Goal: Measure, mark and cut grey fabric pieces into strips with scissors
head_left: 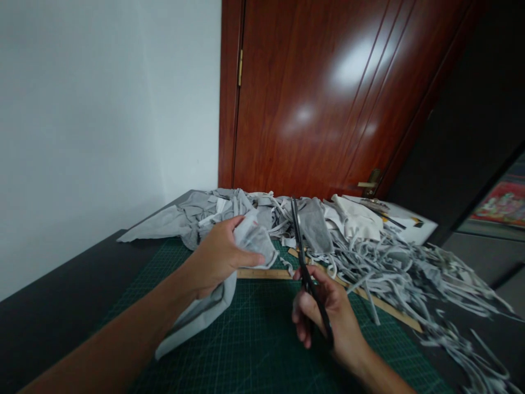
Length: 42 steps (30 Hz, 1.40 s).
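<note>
My left hand grips a piece of light grey fabric between thumb and fingers. Part of that fabric hangs below the hand toward the green cutting mat. To its right, my right hand holds black-handled scissors with the blades pointing up and away from me. The blades are apart from the held fabric and look nearly closed. A small curled grey strip lies between the fabric and the scissors.
Heaped grey cloth lies along the back of the dark table. Cut grey strips are piled at the right. A wooden ruler and another lie on the mat. A wooden door stands behind.
</note>
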### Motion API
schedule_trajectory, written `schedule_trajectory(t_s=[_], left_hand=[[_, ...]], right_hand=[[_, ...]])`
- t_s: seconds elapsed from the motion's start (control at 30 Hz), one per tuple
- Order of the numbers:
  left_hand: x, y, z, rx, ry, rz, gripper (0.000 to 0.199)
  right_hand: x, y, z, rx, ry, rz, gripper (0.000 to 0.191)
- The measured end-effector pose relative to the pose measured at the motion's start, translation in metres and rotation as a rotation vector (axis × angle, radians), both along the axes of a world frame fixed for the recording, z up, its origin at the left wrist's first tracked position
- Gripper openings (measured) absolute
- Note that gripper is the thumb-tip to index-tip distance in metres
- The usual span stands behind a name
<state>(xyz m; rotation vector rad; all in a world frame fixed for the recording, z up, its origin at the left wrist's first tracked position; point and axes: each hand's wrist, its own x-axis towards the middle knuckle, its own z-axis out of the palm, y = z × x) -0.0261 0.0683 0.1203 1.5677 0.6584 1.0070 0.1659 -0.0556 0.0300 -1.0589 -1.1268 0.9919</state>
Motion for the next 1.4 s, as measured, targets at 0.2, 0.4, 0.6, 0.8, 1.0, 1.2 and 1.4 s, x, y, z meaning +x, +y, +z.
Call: schedule_trajectory(t_s=[0.2, 0.4, 0.6, 0.8, 1.0, 1.2, 1.4], left_hand=[[-0.023, 0.013, 0.005, -0.108, -0.132, -0.064, 0.063], [-0.043, 0.014, 0.012, -0.139, -0.277, -0.106, 0.048], [-0.047, 0.013, 0.015, -0.090, -0.318, -0.079, 0.042], [-0.037, 0.004, 0.008, -0.094, -0.324, -0.055, 0.061], [-0.032, -0.002, 0.003, -0.051, -0.272, -0.082, 0.067], [-0.032, -0.006, 0.003, -0.092, -0.223, -0.111, 0.084], [-0.034, -0.007, -0.001, -0.073, -0.132, -0.148, 0.080]], right_hand=[[0.003, -0.005, -0.003, 0.002, -0.106, 0.087, 0.071], [-0.003, -0.016, -0.001, -0.019, -0.260, 0.246, 0.068], [-0.011, -0.023, -0.007, -0.049, -0.318, 0.298, 0.072], [-0.015, -0.023, -0.006, -0.058, -0.282, 0.298, 0.072], [-0.013, -0.026, -0.012, -0.036, -0.253, 0.300, 0.076], [-0.006, -0.030, -0.019, -0.028, -0.254, 0.322, 0.079], [-0.013, -0.029, -0.010, -0.034, -0.217, 0.276, 0.080]])
